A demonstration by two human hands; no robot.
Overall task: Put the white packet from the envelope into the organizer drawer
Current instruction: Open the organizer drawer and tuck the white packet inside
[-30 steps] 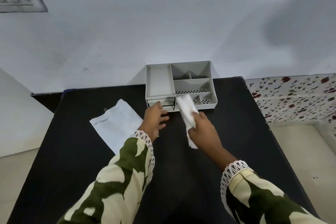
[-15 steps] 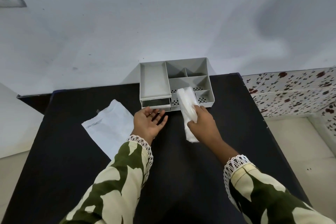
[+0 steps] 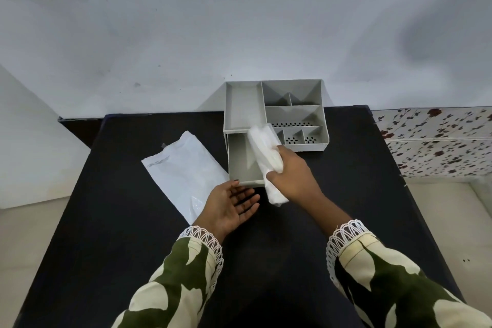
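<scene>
The right hand (image 3: 294, 177) grips the packet (image 3: 265, 153) mid-length, slanted over the open drawer (image 3: 241, 161). The left hand (image 3: 229, 206), open and empty, rests at the drawer's front. Best turn the packet lengthwise to the drawer, then lower it flat.

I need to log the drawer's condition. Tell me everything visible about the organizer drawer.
The drawer is a pale grey open-topped box, plastic by its look, pulled well out of the organizer's lower left front toward the person. Its interior looks bare. It sits level on the black table. The left hand, open and palm up, has its fingertips at the front lip. The white packet, held in the right hand, is angled over its right side, hiding that wall. The envelope lies just to its left.
</scene>
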